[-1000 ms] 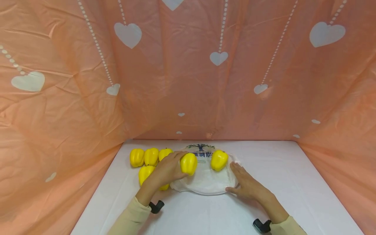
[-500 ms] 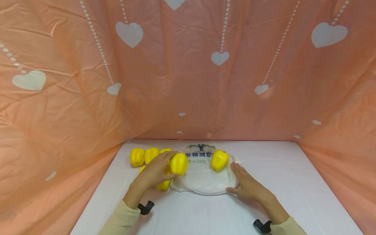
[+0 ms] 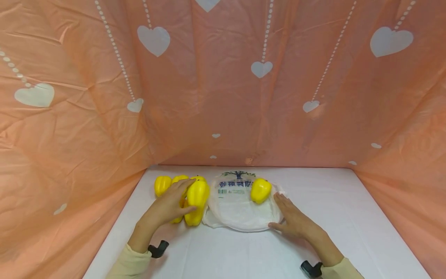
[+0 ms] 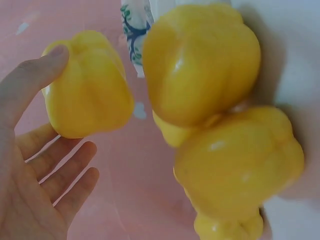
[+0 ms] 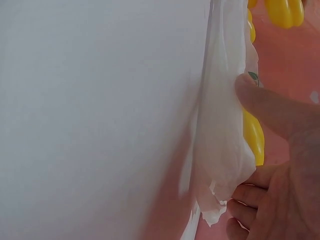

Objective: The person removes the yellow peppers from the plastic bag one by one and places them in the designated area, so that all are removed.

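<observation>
My left hand [image 3: 165, 209] holds a yellow bell pepper [image 3: 198, 193] between thumb and fingers. In the left wrist view, this pepper [image 4: 90, 90] is raised apart from several others. A white plastic bag [image 3: 240, 215] with a tree print and dark lettering lies flat at mid-table, its near outline rounded. One more bell pepper [image 3: 261, 191] rests on the bag's right part. At the bag's right edge is my right hand [image 3: 296, 221], fingers and thumb spread. The right wrist view has its thumb [image 5: 260, 100] and fingers against the bag [image 5: 222, 110].
Several yellow bell peppers [image 3: 162, 186] are grouped left of the bag, partly hidden behind the left hand. They lie on a white-covered table [image 3: 223, 255]. An orange sheet [image 3: 223, 97] with white hearts hangs at the back and both sides.
My left hand has moved left with its bell pepper, from over the bag's left part to above the grouped peppers. The right hand and the pepper on the bag stay put.
</observation>
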Tool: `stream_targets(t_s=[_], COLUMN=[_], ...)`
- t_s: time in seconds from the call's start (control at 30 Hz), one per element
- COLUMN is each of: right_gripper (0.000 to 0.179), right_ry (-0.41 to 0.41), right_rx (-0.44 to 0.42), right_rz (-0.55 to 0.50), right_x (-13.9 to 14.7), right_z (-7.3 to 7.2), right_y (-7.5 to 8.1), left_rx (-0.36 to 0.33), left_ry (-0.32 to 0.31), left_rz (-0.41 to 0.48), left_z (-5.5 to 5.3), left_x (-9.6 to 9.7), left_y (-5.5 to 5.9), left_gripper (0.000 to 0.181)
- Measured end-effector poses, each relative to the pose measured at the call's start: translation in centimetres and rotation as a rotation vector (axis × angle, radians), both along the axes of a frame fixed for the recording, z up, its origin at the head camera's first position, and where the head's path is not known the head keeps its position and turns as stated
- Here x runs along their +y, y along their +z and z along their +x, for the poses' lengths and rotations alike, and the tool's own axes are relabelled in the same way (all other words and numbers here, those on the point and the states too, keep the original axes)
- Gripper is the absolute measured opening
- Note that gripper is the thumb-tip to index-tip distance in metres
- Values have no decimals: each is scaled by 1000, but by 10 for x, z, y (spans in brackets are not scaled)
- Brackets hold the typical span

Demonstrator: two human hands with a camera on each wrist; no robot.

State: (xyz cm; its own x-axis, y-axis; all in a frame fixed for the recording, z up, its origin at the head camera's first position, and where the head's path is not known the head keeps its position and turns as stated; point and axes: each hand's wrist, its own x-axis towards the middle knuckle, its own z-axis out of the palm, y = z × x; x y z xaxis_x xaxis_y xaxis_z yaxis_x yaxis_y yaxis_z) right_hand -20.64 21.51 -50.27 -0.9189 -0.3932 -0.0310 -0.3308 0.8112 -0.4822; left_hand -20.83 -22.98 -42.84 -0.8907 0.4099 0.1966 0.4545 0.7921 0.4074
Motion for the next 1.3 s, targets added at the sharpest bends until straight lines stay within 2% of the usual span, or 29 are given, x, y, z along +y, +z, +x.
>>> stream_targets(t_s=[0.3, 0.5, 0.67, 0.87, 1.0, 1.2, 1.3], right_gripper=[109, 109, 110, 111, 110, 110, 110], right_ry=[10, 5, -5, -4, -2, -1, -2], right_rx=[10, 5, -8, -8, -5, -6, -11], right_rz=[-5, -8, -5, -5, -8, 1, 3], right_x=[-1, -1, 0, 0, 0, -1, -1], right_z=[0, 0, -1, -1, -1, -1, -1], right_y=[1, 2, 0, 0, 0, -1, -1], left_rx=[39, 40, 24, 39, 53, 132, 146], left_ry=[25, 61, 95, 120, 124, 95, 85], left_rz=[24, 49, 59, 65, 68, 114, 129], left_z=[7, 14, 16, 19, 19, 19, 20], left_x=[-24, -42, -57, -71, -80, -93, -99], left_y=[-4, -5, -5, -6, -7, -9, -11], left_gripper=[88, 88, 87, 85, 84, 84, 84])
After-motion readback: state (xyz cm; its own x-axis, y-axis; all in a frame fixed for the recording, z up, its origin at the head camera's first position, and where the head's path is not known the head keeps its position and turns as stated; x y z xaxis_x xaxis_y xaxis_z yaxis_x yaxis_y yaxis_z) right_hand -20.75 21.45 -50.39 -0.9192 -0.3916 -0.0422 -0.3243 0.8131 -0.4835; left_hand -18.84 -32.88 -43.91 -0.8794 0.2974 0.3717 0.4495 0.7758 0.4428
